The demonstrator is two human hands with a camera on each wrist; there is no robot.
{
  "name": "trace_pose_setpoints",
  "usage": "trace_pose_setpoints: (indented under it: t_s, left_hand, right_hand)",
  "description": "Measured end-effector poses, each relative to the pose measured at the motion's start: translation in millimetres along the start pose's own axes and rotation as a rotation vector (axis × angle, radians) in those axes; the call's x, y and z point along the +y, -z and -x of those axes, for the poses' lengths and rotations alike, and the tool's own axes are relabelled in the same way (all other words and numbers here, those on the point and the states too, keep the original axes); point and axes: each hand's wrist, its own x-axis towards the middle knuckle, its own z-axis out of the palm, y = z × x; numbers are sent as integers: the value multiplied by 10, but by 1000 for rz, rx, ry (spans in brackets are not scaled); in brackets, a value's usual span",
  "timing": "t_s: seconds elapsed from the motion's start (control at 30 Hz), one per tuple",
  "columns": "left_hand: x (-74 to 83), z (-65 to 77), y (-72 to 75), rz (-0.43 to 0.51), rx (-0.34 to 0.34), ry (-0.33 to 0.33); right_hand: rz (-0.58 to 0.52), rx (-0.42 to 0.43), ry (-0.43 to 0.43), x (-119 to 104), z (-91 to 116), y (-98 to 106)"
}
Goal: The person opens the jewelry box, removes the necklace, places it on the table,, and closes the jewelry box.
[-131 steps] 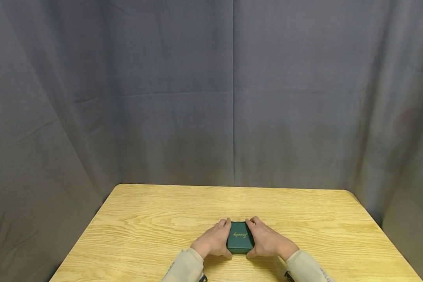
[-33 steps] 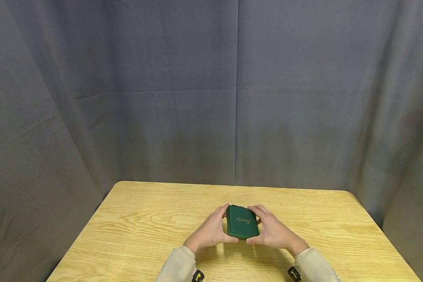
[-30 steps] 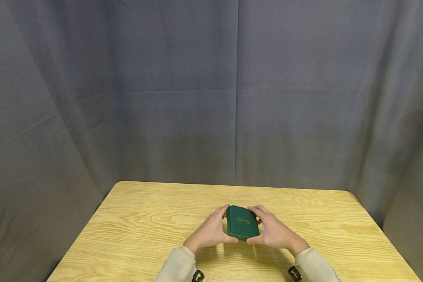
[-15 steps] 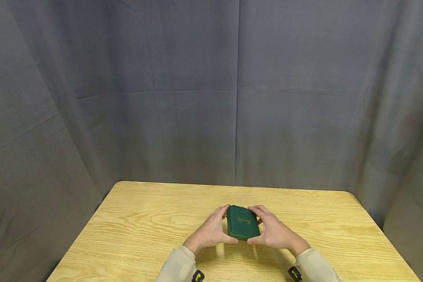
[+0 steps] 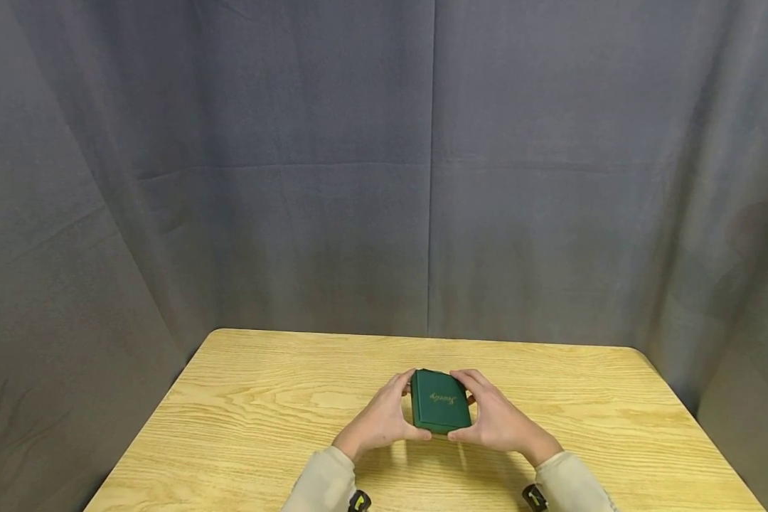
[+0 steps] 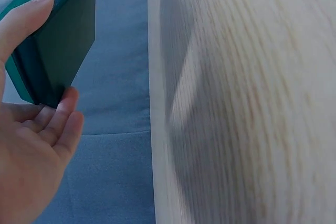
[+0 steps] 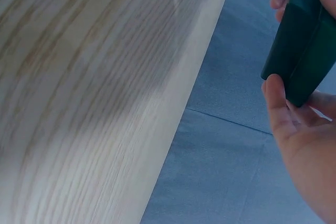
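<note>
A dark green jewelry box (image 5: 441, 402), its lid closed and marked with gold script that appears upside down, is held between both hands over the table. My left hand (image 5: 382, 421) grips its left side, thumb on the near edge and fingers at the far corner. On the opposite side my right hand (image 5: 498, 421) holds it the same way. Both wrist views show the box raised off the wood, with fingertips (image 6: 67, 100) under its lower edge. Most of its underside is plain green in the left wrist view.
The light wood-grain table (image 5: 262, 412) has rounded far corners. Grey curtains (image 5: 320, 213) hang behind it and along both sides. Shadows of the hands and box fall on the wood near me.
Since the earliest frame, both hands have lifted the jewelry box off the table and tilted it slightly. Over the last second it has hardly moved, only rising and levelling a touch.
</note>
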Motion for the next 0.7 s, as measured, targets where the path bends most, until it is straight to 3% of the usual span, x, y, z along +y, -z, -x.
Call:
trace_pose_setpoints:
  t_s: [0.7]
  left_hand:
    - [-32,14,-7,52,-35,27]
  right_hand:
    - [-68,-10,-31,0,25,35]
